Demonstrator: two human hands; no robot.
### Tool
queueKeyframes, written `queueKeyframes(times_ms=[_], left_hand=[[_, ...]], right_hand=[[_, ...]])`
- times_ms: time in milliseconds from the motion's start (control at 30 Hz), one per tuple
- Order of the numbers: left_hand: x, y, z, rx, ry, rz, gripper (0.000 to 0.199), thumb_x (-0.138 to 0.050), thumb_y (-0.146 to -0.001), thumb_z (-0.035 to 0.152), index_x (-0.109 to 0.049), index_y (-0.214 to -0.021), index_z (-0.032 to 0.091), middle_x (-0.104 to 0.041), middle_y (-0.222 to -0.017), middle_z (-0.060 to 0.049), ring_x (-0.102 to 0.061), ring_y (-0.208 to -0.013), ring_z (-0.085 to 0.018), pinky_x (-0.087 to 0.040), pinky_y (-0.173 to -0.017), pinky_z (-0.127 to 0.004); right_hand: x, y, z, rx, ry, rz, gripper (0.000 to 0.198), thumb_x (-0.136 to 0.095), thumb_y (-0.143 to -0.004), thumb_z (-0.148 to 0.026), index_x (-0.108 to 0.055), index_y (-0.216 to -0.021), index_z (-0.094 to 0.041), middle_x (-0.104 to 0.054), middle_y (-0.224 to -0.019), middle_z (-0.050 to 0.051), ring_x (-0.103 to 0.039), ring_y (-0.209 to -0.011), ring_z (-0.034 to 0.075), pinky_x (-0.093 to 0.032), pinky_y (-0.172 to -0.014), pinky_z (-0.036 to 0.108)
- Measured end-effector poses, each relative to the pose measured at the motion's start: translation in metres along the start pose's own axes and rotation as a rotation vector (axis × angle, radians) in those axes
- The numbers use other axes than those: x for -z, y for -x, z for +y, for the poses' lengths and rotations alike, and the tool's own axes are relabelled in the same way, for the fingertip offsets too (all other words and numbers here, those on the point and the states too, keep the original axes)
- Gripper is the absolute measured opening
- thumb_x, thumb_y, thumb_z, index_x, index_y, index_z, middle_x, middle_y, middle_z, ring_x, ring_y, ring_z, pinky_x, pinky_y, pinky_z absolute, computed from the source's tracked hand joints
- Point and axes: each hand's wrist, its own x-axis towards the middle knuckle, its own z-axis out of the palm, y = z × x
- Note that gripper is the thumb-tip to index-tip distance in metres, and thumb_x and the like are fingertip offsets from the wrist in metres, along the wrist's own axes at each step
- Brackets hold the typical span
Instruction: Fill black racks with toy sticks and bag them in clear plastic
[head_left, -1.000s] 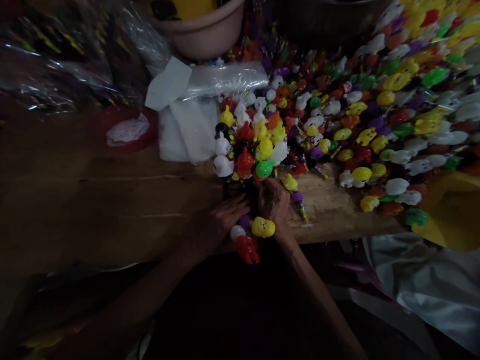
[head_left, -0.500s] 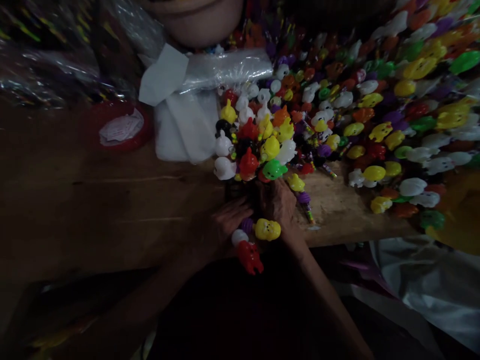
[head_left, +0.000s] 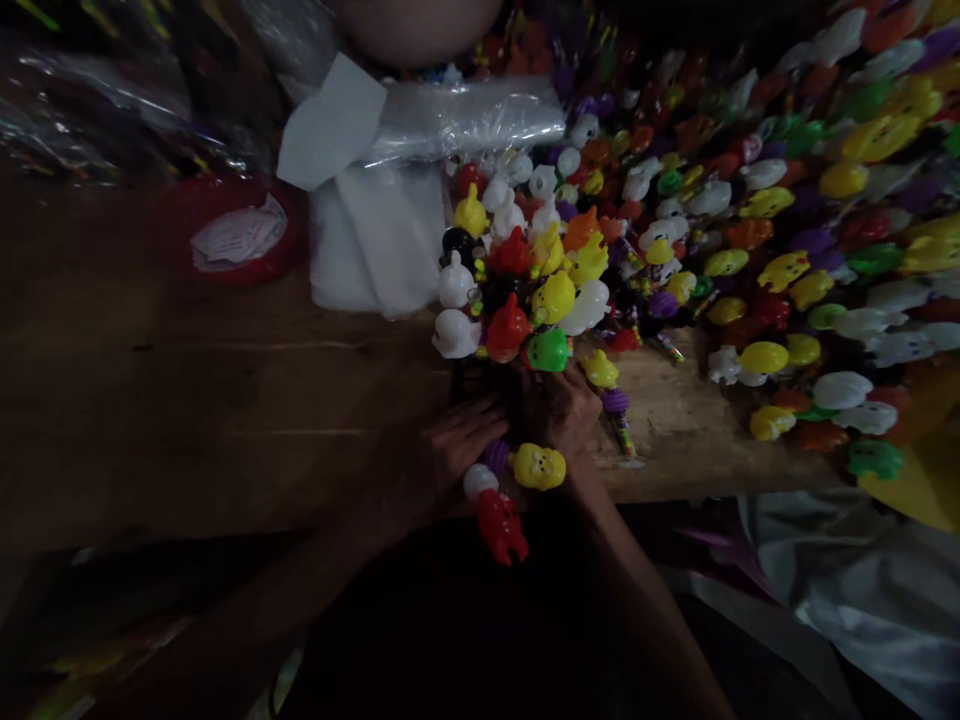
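Observation:
My left hand (head_left: 463,432) lies low over the wooden table's front part, its fingers pointing right into deep shadow. Two toy-topped sticks jut from beside its palm towards my body: one has a yellow animal head (head_left: 538,466) above a purple ball, the other a red animal figure (head_left: 502,526) with a white ball. My right hand (head_left: 568,408) is curled close beside it, just below a green toy head (head_left: 548,350). What its fingertips grip is hidden. Directly beyond both hands stands a dense bunch of toy-topped sticks (head_left: 508,328) in red, yellow, white and black.
One loose toy-topped candy tube (head_left: 619,425) lies right of my right hand. Many colourful toys (head_left: 765,357) fill the right side. Clear plastic bags (head_left: 375,250) and a red dish (head_left: 289,245) with paper slips lie at the back left, on the wooden table (head_left: 225,400).
The view has shifted a little, so the toys at the right appear farther right. Both hands stay close together in almost the same place, with the yellow and red toys still beside the left palm.

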Motion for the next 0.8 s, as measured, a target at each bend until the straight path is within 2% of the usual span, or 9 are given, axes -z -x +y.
queueKeyframes(times_ms=[167,267,367,467,567,667,733,800], left_hand=[[0.004,0.000,0.001,0.014,-0.011,-0.029,0.050,-0.039,-0.104,0.047,-0.060,-0.130,0.011,-0.069,-0.130,-0.015,-0.061,-0.130,-0.025,-0.050,-0.115,-0.039],[0.005,0.001,0.000,0.011,0.007,-0.040,0.049,-0.039,-0.104,0.045,-0.060,-0.131,0.010,-0.069,-0.129,-0.015,-0.060,-0.131,-0.026,-0.050,-0.115,-0.040],[0.004,0.002,-0.001,0.018,0.058,-0.019,0.051,-0.045,-0.101,0.048,-0.059,-0.135,0.012,-0.068,-0.131,-0.015,-0.060,-0.131,-0.027,-0.049,-0.115,-0.042],[0.006,0.001,0.000,0.026,0.079,-0.059,0.053,-0.055,-0.096,0.047,-0.058,-0.137,0.014,-0.066,-0.135,-0.015,-0.060,-0.131,-0.029,-0.049,-0.115,-0.043],[0.007,-0.001,-0.001,0.004,0.045,-0.047,0.048,-0.056,-0.098,0.043,-0.060,-0.135,0.012,-0.066,-0.135,-0.015,-0.060,-0.132,-0.028,-0.051,-0.113,-0.041],[0.003,0.002,-0.005,-0.033,0.031,0.005,0.049,-0.052,-0.101,0.046,-0.060,-0.133,0.011,-0.066,-0.135,-0.015,-0.058,-0.133,-0.027,-0.052,-0.111,-0.041],[-0.001,0.005,-0.007,-0.067,0.010,0.023,0.046,-0.047,-0.104,0.043,-0.060,-0.134,0.012,-0.066,-0.136,-0.013,-0.057,-0.135,-0.025,-0.051,-0.112,-0.040],[-0.004,0.006,-0.005,-0.099,-0.062,0.045,0.038,-0.041,-0.106,0.030,-0.059,-0.136,0.013,-0.066,-0.135,-0.011,-0.056,-0.136,-0.022,-0.048,-0.114,-0.039]], right_hand=[[0.002,0.000,-0.002,-0.017,-0.005,-0.031,0.044,-0.049,-0.102,-0.045,-0.070,-0.073,-0.019,-0.064,-0.069,0.004,-0.047,-0.056,0.011,-0.024,-0.052,0.027],[0.000,0.000,-0.001,-0.039,0.006,-0.072,0.042,-0.047,-0.103,-0.044,-0.073,-0.082,-0.019,-0.068,-0.075,0.005,-0.050,-0.059,0.011,-0.024,-0.052,0.028],[-0.004,-0.002,-0.002,-0.108,0.040,-0.149,0.036,-0.049,-0.102,-0.044,-0.074,-0.093,-0.020,-0.069,-0.081,0.005,-0.054,-0.063,0.013,-0.025,-0.053,0.028],[-0.002,-0.004,-0.004,-0.132,0.037,-0.228,0.033,-0.049,-0.103,-0.040,-0.074,-0.094,-0.020,-0.071,-0.089,0.006,-0.058,-0.067,0.014,-0.031,-0.055,0.027],[0.018,0.003,-0.001,-0.033,-0.084,-0.214,0.031,-0.047,-0.104,-0.036,-0.073,-0.105,-0.019,-0.072,-0.101,0.008,-0.066,-0.082,0.017,-0.046,-0.067,0.026],[0.056,0.023,0.012,0.036,-0.162,-0.049,0.030,-0.048,-0.103,-0.033,-0.069,-0.119,-0.019,-0.071,-0.112,0.011,-0.068,-0.098,0.020,-0.054,-0.083,0.030],[0.079,0.039,0.025,-0.052,-0.077,0.051,0.029,-0.050,-0.101,-0.033,-0.071,-0.117,-0.020,-0.071,-0.109,0.011,-0.068,-0.092,0.020,-0.055,-0.078,0.033],[0.094,0.051,0.039,-0.152,0.062,0.072,0.030,-0.054,-0.099,-0.037,-0.071,-0.114,-0.020,-0.070,-0.104,0.011,-0.067,-0.083,0.021,-0.053,-0.069,0.033]])
